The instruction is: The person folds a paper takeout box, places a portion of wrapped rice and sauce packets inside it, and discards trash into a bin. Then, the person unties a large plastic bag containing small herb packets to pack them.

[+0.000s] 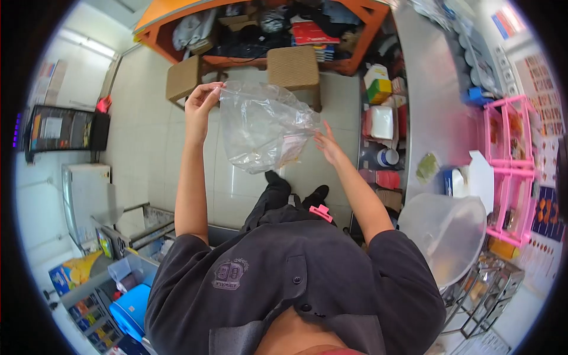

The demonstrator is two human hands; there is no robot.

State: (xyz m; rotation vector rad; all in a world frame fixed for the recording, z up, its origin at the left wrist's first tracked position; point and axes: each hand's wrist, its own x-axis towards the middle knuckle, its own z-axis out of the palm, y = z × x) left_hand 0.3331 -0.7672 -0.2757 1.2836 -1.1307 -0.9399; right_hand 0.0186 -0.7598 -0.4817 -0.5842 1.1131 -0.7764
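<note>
A large clear plastic bag hangs spread out in front of me, above the tiled floor. My left hand pinches its upper left corner between thumb and fingers. At the bag's right side, my right hand touches the edge, its fingers apart and one finger pointing up; whether it grips the plastic is hard to tell. Something small with reddish print shows through the lower right part of the bag. A pink clip lies at my waist.
Two brown woven stools stand by an orange shelf unit. On the right are a metal counter, a translucent round tub and pink racks. A blue container is at lower left.
</note>
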